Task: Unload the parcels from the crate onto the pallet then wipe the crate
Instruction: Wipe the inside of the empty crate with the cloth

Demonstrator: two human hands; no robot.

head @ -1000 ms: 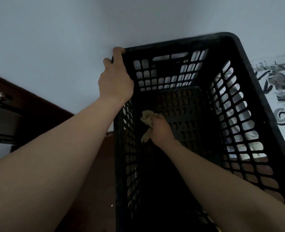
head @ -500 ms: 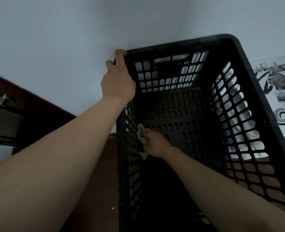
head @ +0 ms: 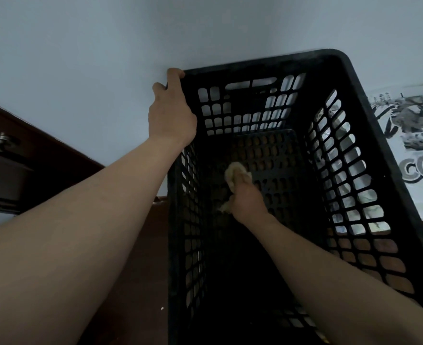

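A pale wall (head: 81,58) stood beyond my hands. My left hand (head: 171,115) gripped the far-left corner of the black crate (head: 369,135), fingers curled over its rim. Inside, my right hand (head: 246,202) clutched a pale cloth (head: 234,171) low by the crate's floor.

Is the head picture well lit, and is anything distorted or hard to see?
Head view: dim; the near floor of the black crate is lost in shadow, the pale cloth in the right hand stands out; the wide lens splays the crate walls.
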